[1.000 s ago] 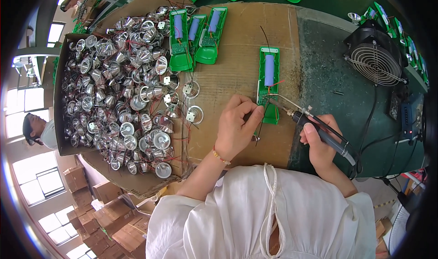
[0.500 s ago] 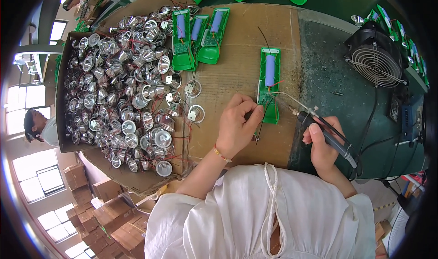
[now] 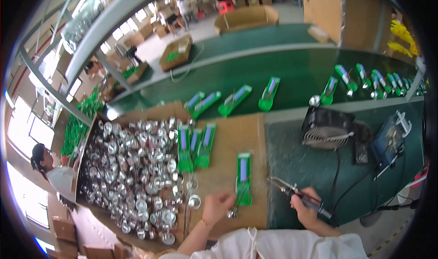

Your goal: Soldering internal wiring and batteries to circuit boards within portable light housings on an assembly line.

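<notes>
My right hand (image 3: 305, 206) is wrapped round a soldering iron (image 3: 310, 202) with a thin bent metal tube along its tip. The tip points left, apart from a green lamp housing (image 3: 244, 196) that lies on the cardboard. The housing holds a purple battery cell (image 3: 243, 169), with a small circuit board and wires below it. My left hand (image 3: 219, 209) is at the housing's lower left, fingers drawn together; blur hides what is in them. Just below those fingers sits a small shiny reflector (image 3: 232, 213). Another reflector (image 3: 194, 201) lies left of the hand.
A cardboard box (image 3: 93, 136) full of reflectors stands at left. Several green housings (image 3: 206, 145) lie beside it, more on the green conveyor (image 3: 292, 90) beyond. A black fan (image 3: 326, 129) and a blue soldering station (image 3: 387, 142) stand at right. A person (image 3: 59, 177) is at far left.
The view has tilted up, showing the conveyor and the room beyond. The soldering iron's tip has left the circuit board and moved right. My left hand stays near the housing's lower end.
</notes>
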Demonstrator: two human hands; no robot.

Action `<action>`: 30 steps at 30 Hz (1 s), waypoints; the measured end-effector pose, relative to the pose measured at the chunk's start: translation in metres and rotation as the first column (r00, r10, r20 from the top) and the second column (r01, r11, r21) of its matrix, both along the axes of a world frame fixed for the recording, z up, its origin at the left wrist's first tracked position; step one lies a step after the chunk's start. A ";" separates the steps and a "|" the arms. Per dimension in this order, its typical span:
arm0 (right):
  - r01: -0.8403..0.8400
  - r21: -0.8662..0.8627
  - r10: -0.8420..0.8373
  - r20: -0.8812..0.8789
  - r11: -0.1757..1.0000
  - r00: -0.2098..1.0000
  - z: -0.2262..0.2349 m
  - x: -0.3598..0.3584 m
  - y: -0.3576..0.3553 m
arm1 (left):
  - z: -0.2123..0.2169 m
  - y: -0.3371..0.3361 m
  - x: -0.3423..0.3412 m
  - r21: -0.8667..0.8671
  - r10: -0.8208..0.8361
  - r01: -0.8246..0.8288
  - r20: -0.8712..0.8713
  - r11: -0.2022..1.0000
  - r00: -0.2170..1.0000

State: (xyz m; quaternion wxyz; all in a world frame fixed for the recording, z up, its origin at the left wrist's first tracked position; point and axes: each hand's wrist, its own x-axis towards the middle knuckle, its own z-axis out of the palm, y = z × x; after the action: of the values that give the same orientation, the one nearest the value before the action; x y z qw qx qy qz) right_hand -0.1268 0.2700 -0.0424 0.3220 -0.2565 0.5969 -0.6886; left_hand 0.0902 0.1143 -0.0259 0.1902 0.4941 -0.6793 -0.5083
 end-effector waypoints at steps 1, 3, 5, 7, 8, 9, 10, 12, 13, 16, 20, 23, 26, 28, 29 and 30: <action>0.033 0.031 -0.027 -0.160 0.999 0.987 -0.007 -0.005 0.005 | 0.007 0.000 -0.002 -0.089 -0.174 0.195 0.202 0.977 0.964; 0.052 0.048 -0.041 -0.215 0.997 0.976 -0.004 -0.010 0.011 | 0.015 -0.009 -0.023 -0.154 -0.225 0.261 0.222 0.953 0.949; 0.080 0.052 -0.068 -0.197 0.995 0.978 -0.009 -0.007 0.010 | 0.030 -0.036 -0.061 -0.293 -0.300 0.375 0.270 0.879 0.915; 0.052 0.073 -0.032 -0.249 0.996 0.968 -0.006 -0.007 0.007 | 0.046 -0.068 -0.111 -0.404 -0.362 0.485 0.344 0.776 0.866; 0.048 0.061 -0.028 -0.292 0.997 0.956 -0.001 -0.004 0.003 | 0.052 -0.082 -0.135 -0.467 -0.359 0.516 0.387 0.718 0.849; 0.060 0.079 -0.034 -0.290 0.995 0.956 -0.002 -0.004 0.001 | 0.043 -0.102 -0.164 -0.464 -0.395 0.516 0.337 0.720 0.855; 0.064 0.093 -0.035 -0.284 0.994 0.958 -0.005 -0.003 -0.003 | 0.036 -0.121 -0.192 -0.465 -0.393 0.524 0.353 0.714 0.849; 0.075 0.098 -0.041 -0.315 0.992 0.948 -0.001 -0.005 -0.008 | 0.019 -0.152 -0.249 -0.466 -0.296 0.493 0.435 0.735 0.851; 0.074 0.126 -0.035 -0.290 0.989 0.956 -0.001 -0.006 -0.008 | 0.013 -0.157 -0.270 -0.508 -0.245 0.422 0.378 0.751 0.893; 0.116 0.111 -0.092 -0.205 0.987 0.974 -0.009 -0.014 -0.009 | 0.024 -0.163 -0.309 -0.738 -0.112 0.216 0.189 0.639 0.976; 0.046 0.138 -0.020 -0.185 0.989 0.982 0.001 -0.014 -0.008 | 0.007 -0.203 -0.307 -0.799 -0.087 0.291 0.291 0.526 0.953; 0.031 0.130 -0.005 -0.196 0.991 0.981 0.001 -0.015 -0.010 | -0.020 -0.222 -0.300 -0.547 -0.303 0.510 0.426 0.664 0.852; 0.038 0.124 -0.013 -0.191 0.992 0.982 -0.001 -0.013 -0.010 | 0.003 -0.188 -0.276 -0.496 -0.239 0.462 0.447 0.736 0.862; 0.030 0.138 -0.007 -0.162 0.990 0.987 -0.003 -0.015 -0.008 | 0.015 -0.166 -0.237 -0.508 -0.236 0.411 0.375 0.757 0.897; 0.039 0.124 -0.017 -0.172 0.991 0.985 -0.006 -0.016 -0.008 | 0.017 -0.153 -0.210 -0.515 -0.262 0.401 0.323 0.758 0.909; 0.043 0.111 -0.022 -0.181 0.993 0.983 -0.007 -0.015 -0.008 | 0.027 -0.131 -0.183 -0.480 -0.277 0.403 0.314 0.779 0.908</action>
State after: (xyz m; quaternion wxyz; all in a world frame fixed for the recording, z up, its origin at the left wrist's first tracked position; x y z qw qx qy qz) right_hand -0.1418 0.2618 -0.0497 0.2698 -0.2890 0.6659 -0.6327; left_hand -0.0925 -0.0169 0.0009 0.1462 0.3439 -0.8889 -0.2650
